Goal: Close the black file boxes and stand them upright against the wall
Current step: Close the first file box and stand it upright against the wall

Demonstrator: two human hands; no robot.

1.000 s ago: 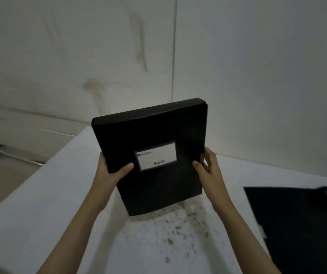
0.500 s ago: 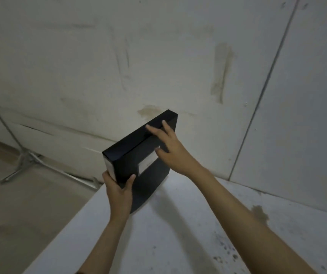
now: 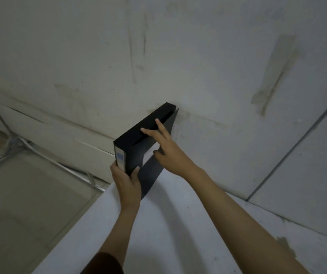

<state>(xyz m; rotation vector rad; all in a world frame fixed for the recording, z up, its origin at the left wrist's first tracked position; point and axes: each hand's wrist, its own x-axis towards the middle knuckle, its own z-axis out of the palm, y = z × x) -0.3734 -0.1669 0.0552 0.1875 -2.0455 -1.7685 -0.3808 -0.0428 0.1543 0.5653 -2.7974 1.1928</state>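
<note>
A pale, stained wall (image 3: 178,56) fills the upper part of the frame. A white tabletop (image 3: 178,234) spreads across the lower right, its left corner meeting the wall near the centre. Grey floor (image 3: 20,204) shows at lower left, with a metal stand (image 3: 10,145) at the left edge. At the centre, a black file box (image 3: 139,147) stands upright on the tabletop's corner, its far end against the wall and its labelled spine facing the viewer. The left hand (image 3: 128,182) grips the spine's lower end, thumb on one side, fingers on the other. The right hand (image 3: 168,151) is open, fingers spread, its fingertips (image 3: 144,130) resting on the box's top edge.
</note>
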